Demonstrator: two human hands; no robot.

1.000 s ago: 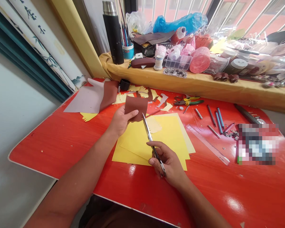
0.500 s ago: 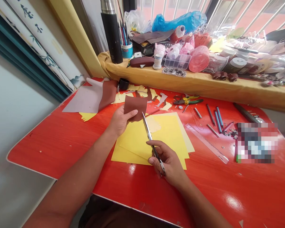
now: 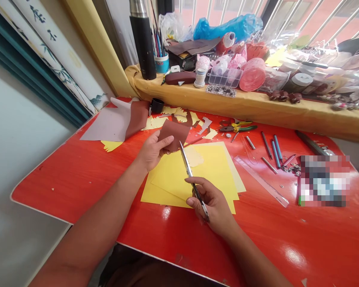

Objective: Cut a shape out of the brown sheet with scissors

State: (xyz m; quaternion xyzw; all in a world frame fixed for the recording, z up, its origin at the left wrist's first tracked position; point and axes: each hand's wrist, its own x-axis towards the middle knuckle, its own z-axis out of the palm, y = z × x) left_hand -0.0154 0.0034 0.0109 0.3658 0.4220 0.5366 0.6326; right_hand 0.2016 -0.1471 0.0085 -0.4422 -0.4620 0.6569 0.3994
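Two hands cutting: our left hand (image 3: 153,151) pinches a brown sheet (image 3: 174,135), our right hand (image 3: 211,201) clamps scissors (image 3: 189,169) just beside it.

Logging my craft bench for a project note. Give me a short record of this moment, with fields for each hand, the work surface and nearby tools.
left hand: holds a brown sheet piece
right hand: holds steel scissors, tips close to the brown sheet piece
beneath hands: yellow card sheets
work surface: red tabletop
nearby tools: transparent ruler, yellow-and-green-handled pliers
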